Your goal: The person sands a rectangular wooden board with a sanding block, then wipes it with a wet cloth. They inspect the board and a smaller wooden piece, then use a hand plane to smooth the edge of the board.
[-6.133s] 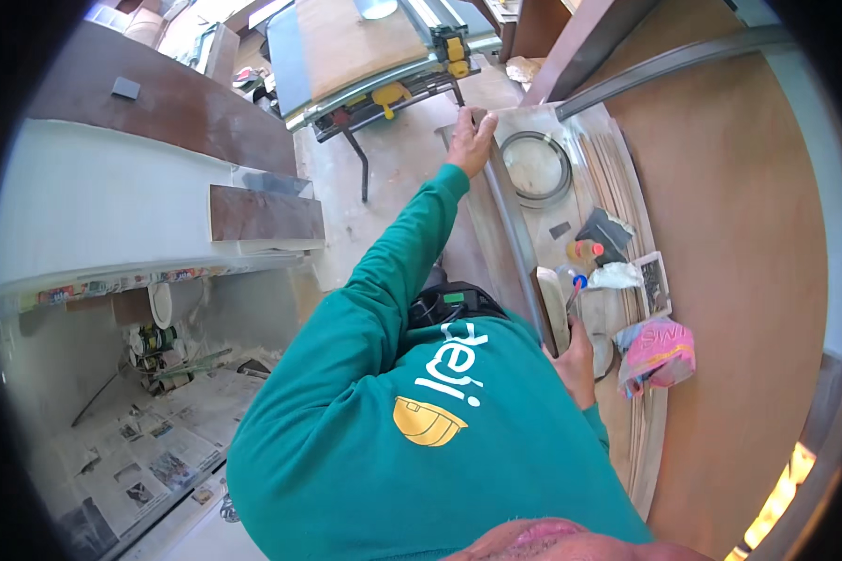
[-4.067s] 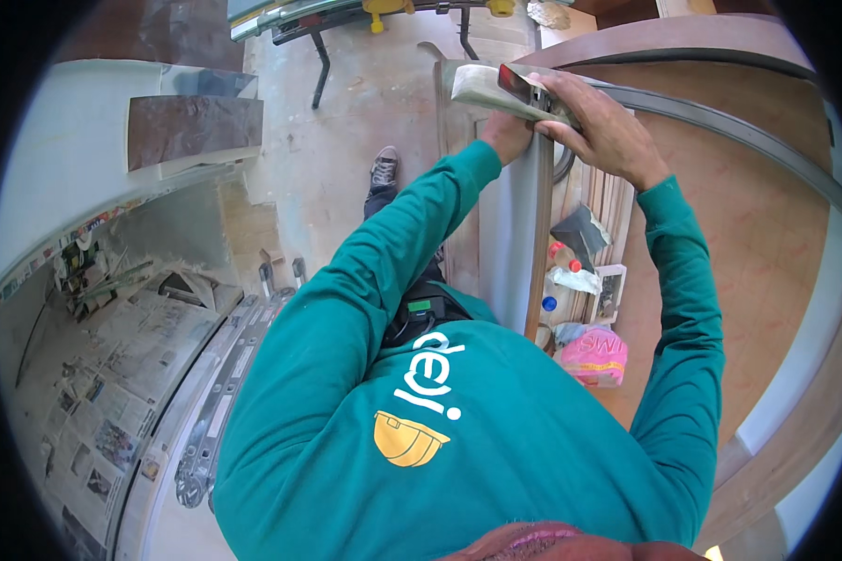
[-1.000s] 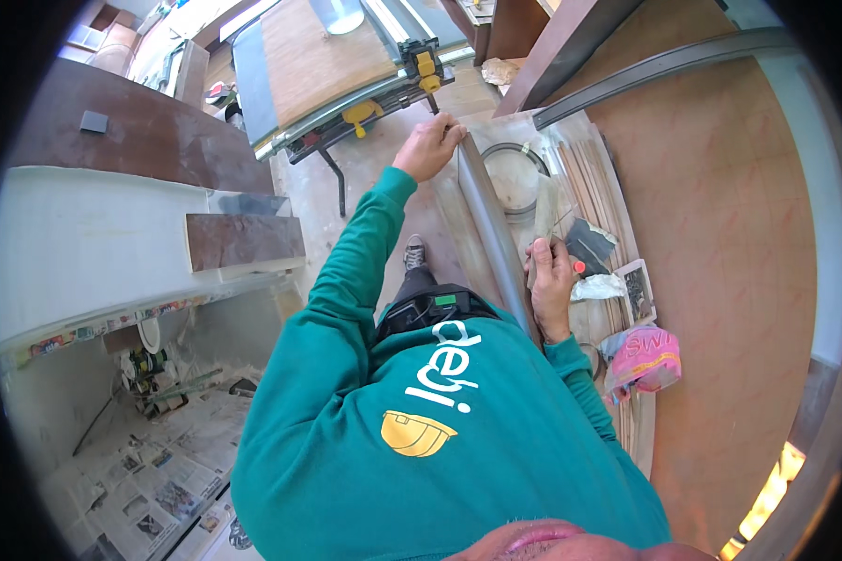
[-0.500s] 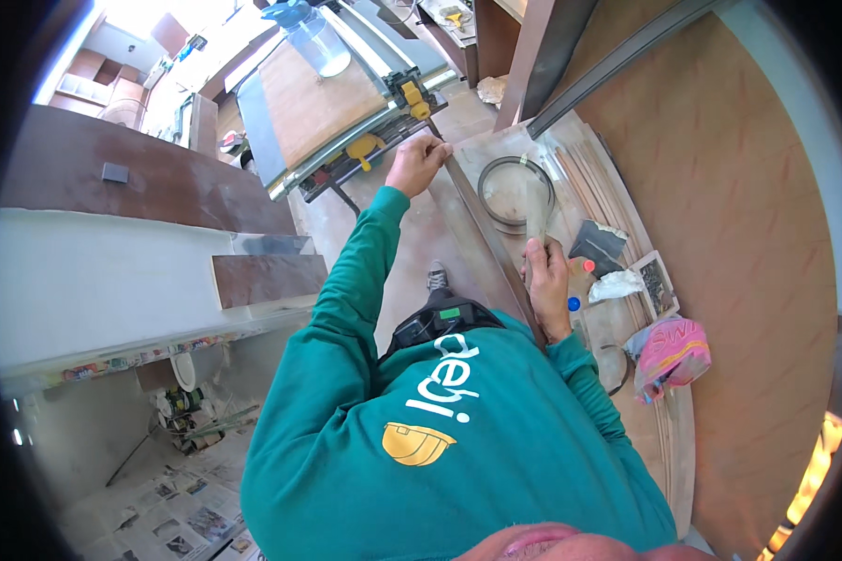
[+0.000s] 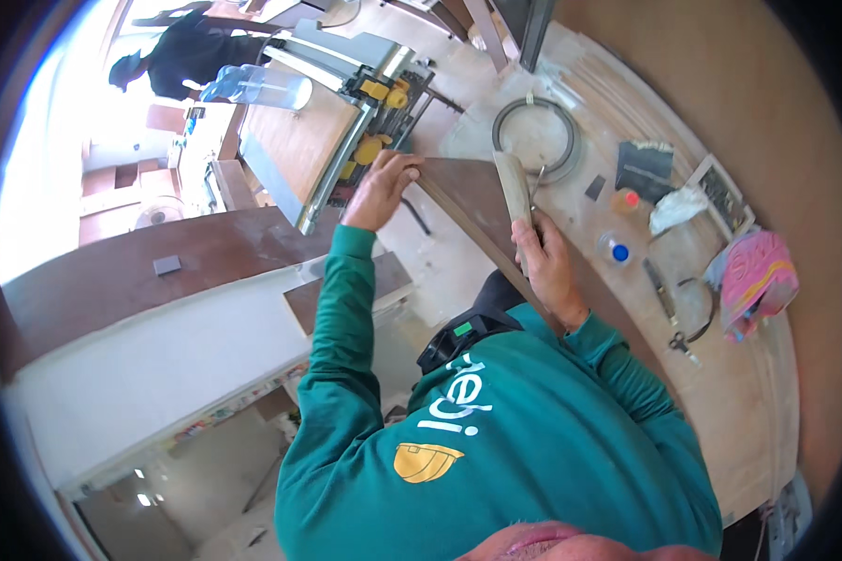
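My left hand (image 5: 374,192) is closed on the far corner of a brown wooden board (image 5: 463,182). The board runs back toward my waist, its narrow edge upward and one broad face showing on the right. My right hand (image 5: 550,266) grips a pale, flat wooden-looking strip (image 5: 512,187), which points away from me. The strip stands at the board's edge on its right side; whether it touches the edge I cannot tell. Part of the board is hidden behind my right hand and forearm.
A worktable (image 5: 739,411) on the right bears a coil of dark banding (image 5: 500,136), a blue-capped bottle (image 5: 616,249), scissors (image 5: 683,348) and a pink bag (image 5: 758,271). Ahead stands a table saw (image 5: 299,140) with a water jug (image 5: 262,87). A person (image 5: 192,56) is at far left.
The board has tilted, so its broad face now shows. Both hands still hold their things, and the strip leans more to the left. My view has swung; a person now appears at far left.
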Motion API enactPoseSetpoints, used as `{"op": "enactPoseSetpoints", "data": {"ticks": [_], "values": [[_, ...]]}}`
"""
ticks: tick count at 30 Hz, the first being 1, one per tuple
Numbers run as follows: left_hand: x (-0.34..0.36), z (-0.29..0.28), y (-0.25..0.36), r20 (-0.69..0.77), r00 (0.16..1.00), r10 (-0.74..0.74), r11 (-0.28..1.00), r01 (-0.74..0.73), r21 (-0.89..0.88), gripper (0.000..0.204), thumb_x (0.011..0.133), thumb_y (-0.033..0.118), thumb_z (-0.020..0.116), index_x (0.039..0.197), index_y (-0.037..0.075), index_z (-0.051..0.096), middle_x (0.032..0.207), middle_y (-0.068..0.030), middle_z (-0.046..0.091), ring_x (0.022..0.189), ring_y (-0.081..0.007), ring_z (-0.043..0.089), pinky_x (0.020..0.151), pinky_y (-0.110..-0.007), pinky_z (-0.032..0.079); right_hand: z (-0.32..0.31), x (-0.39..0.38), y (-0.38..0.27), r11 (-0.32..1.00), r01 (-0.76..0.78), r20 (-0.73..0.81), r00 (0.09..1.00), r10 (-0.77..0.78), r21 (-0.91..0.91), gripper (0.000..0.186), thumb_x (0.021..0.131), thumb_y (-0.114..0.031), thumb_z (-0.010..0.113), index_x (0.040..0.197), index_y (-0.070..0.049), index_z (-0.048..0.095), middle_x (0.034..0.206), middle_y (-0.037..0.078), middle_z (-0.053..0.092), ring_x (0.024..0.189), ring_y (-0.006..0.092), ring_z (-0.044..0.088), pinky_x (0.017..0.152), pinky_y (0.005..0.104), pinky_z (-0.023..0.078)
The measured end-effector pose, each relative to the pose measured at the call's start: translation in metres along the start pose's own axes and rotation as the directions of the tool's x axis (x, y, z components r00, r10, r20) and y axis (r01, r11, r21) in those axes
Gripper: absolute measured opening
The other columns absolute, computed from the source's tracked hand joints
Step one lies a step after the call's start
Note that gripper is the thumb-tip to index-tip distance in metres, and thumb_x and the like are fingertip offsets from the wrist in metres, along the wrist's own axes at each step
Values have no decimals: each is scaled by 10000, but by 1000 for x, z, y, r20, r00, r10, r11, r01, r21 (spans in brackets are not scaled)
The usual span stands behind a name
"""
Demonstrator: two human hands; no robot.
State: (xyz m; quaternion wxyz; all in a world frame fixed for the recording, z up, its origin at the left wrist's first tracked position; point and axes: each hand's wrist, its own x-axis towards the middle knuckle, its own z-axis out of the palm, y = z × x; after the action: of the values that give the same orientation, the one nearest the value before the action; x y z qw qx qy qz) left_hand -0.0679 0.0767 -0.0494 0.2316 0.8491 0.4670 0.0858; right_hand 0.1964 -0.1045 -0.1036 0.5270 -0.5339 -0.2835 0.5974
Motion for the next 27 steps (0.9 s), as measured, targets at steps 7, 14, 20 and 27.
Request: {"op": "enactPoseSetpoints", "data": {"ticks": [7,14,20,27], "values": [[43,-42,-1,274,940,203,924,-277,266,392,898,335,775,1206,94,758,1233,-106,680,1128,-344,682,937,-451,555,-3,2,0,999,-52,-54,997,52,-10,442,1066,-425,627,1176,2,640,810,54,567,754,166,524,675,366,441],[27,-34,18,285,913,292,881,-373,292,374,848,361,801,1140,128,785,1209,-58,697,1204,-295,653,1026,-459,517,-2,7,6,996,-77,-45,996,75,-37,446,1065,-414,626,1188,15,630,832,80,596,780,176,559,713,373,472],[6,-19,33,58,944,324,901,-327,286,428,907,314,787,1266,90,727,1254,-114,687,1306,-347,593,1160,-493,430,1,37,16,980,-39,50,998,50,-194,485,1057,-432,616,1206,30,623,907,186,661,860,327,646,797,452,508],[-10,92,1,-290,868,-404,645,46,-763,445,1113,279,559,1471,18,527,1384,-84,597,1267,-182,546,1105,-337,425,42,88,-15,856,311,317,930,-185,-414,522,1047,-423,617,1232,66,616,1126,301,675,1039,425,670,922,459,521]]}}
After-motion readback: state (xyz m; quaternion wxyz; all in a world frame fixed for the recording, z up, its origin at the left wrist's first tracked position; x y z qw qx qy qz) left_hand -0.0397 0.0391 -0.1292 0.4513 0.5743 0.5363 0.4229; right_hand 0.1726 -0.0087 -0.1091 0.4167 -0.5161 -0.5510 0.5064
